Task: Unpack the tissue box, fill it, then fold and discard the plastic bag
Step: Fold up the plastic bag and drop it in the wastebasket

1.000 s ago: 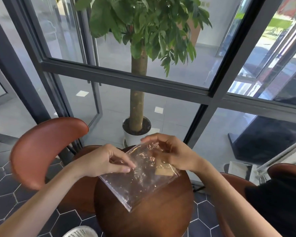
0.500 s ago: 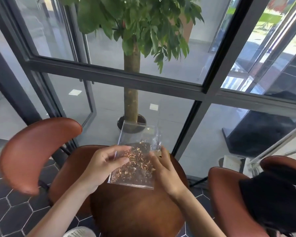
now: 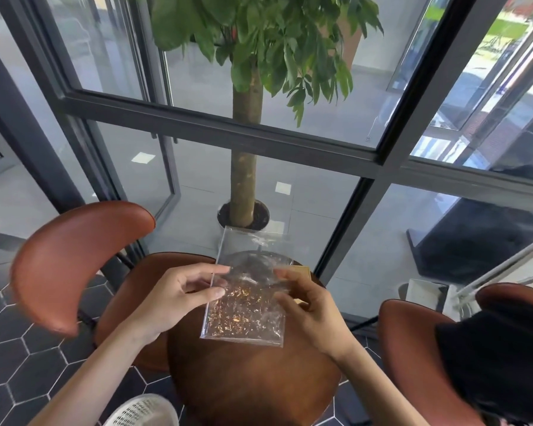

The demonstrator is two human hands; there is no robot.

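A clear, crinkled plastic bag (image 3: 246,305) stands almost upright over the round brown table (image 3: 253,388), its lower edge near the tabletop. My left hand (image 3: 179,295) pinches its left edge between thumb and fingers. My right hand (image 3: 308,302) holds the right edge. A small tan wooden piece, perhaps the tissue box (image 3: 302,272), peeks out behind my right fingers at the table's far rim, mostly hidden.
Brown leather chairs stand at the left (image 3: 74,259) and right (image 3: 419,358); a black garment (image 3: 499,364) lies on the right one. A white mesh bin (image 3: 142,412) sits below the table's left. A potted tree (image 3: 243,179) and glass wall stand behind.
The bag went from lying slanted on the table to held upright and squared between both hands. My right hand shifted from the bag's top to its right edge.
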